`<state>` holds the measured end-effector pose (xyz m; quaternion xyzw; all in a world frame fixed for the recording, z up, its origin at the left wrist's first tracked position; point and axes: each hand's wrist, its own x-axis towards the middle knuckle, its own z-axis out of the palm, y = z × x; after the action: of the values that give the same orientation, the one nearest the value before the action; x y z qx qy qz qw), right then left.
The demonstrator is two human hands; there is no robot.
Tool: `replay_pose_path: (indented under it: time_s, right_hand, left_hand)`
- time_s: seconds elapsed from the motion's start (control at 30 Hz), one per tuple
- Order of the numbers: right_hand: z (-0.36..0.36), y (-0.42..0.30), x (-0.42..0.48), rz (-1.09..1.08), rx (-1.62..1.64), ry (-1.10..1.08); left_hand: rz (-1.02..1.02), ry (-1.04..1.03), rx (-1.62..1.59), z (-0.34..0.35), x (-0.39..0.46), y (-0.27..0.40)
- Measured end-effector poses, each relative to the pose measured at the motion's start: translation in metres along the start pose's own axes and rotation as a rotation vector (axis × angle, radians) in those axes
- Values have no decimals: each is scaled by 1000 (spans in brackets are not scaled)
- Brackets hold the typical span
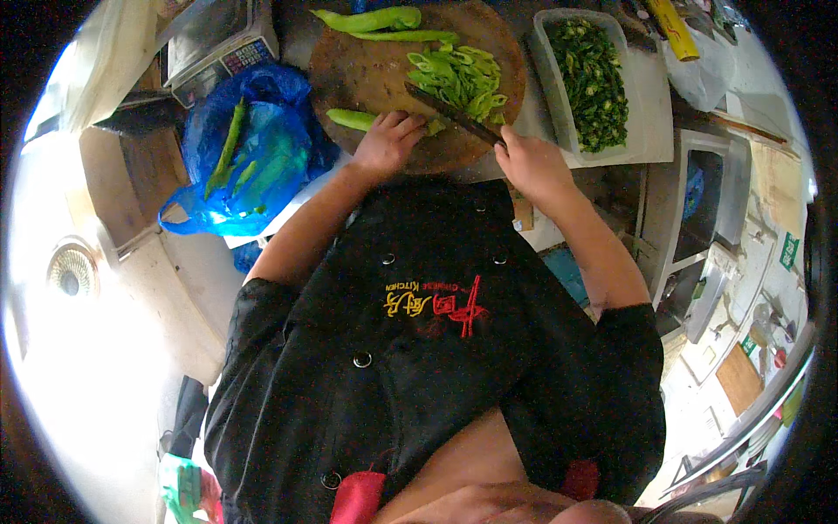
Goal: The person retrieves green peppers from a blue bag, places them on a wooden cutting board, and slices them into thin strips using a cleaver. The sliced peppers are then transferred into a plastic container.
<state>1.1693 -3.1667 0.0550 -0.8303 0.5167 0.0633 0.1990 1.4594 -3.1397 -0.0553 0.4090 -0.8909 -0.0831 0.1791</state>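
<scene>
On a round wooden chopping board (366, 72), my left hand (391, 141) holds down a long green pepper (351, 119) near its cut end. My right hand (533, 164) grips the handle of a dark-bladed knife (455, 115), whose blade slants up and left across the board. A pile of sliced green pepper (458, 75) lies just beyond the blade, with a few pieces between the blade and my left hand. Whole green peppers (380, 21) rest at the board's far edge. The knife handle is mostly hidden by my right hand.
Right of the board stands a clear plastic container (546, 72) of chopped greens (589, 85). To the left, a blue plastic bag (262, 144) carries another long green pepper (229, 147) and bits of green. A weighing scale (222, 59) is behind the bag. A yellow tube (674, 29) lies at the far right.
</scene>
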Motion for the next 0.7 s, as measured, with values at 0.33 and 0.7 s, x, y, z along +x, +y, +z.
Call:
replay_pose_path:
  time_s: [0.33,0.7]
  right_hand:
    - [2,-10,-4,65,103,-81]
    - [12,-10,-17,137,254,-110]
  left_hand:
    - [53,42,-72,4,-5,-2]
    - [-54,29,-81,-20,7,2]
